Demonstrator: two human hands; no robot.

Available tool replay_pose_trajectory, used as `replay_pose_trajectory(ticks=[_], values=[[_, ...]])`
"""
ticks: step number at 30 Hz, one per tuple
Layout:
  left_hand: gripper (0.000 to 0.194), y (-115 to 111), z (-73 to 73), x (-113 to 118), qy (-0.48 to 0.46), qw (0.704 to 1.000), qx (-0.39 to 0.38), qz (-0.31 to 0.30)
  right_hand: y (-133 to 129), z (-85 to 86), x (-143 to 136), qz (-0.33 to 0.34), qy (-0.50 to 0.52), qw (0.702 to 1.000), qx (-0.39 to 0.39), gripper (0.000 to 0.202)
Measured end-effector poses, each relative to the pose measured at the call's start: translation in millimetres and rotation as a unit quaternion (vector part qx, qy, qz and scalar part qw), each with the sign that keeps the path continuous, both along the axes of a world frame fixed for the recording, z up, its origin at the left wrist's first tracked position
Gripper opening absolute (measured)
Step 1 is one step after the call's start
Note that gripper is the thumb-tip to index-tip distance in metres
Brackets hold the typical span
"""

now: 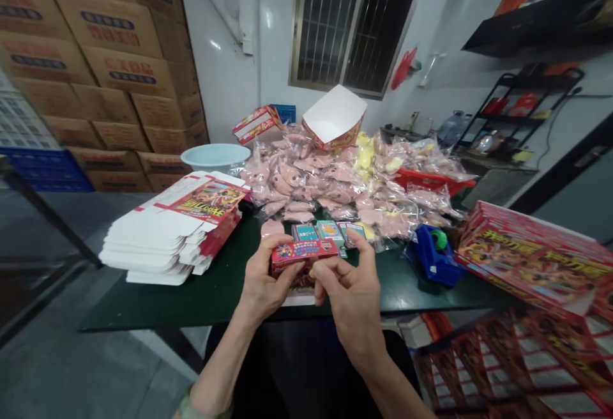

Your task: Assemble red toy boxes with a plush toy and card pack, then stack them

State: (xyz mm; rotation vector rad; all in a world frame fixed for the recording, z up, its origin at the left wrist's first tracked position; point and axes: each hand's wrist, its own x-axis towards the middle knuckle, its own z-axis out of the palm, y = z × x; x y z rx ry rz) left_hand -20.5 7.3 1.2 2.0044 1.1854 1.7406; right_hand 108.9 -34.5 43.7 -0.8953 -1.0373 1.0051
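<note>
A small red printed box [305, 250] is between my hands above the table's front edge. My left hand [268, 278] grips its left end, thumb in front and fingers behind. At its right side, my right hand [347, 285] has thumb and index finger pinched together at the box's lower right edge; its other fingers are curled. Just behind the box lie several green-edged cards [329, 230]. Beyond them is a large heap of clear bags with pink pieces [297, 179], a few yellow ones [365, 154] among them.
Flat printed cartons [158, 227] are stacked on the green table [201, 301] at left, by a pale blue basin [215, 154]. To the right are a blue tape dispenser [435, 256] and filled red boxes [531, 253]. An open carton [335, 115] tops the heap.
</note>
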Motion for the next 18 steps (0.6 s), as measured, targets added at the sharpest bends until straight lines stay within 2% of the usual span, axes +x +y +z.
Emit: replay_pose_trajectory(ticks=[4,11,15,18], values=[[0.035,0.1,-1.6,-1.3,0.005,1.0,0.012,0.002,4.8,-7.7,-5.6,-0.015,0.019,0.999,-0.021,0.051],[0.038,1.4,-3.3,-3.0,0.007,0.998,0.049,-0.025,11.3,-7.6,-15.1,-0.068,0.034,0.996,-0.042,0.045],[0.035,1.9,3.5,-6.0,0.039,0.993,0.091,-0.064,10.8,-8.5,-17.4,-0.088,0.027,0.994,-0.05,0.043],[0.031,1.3,13.3,-11.1,0.102,0.985,0.099,-0.099,7.5,-6.4,-14.5,-0.076,0.019,0.995,-0.059,0.044]])
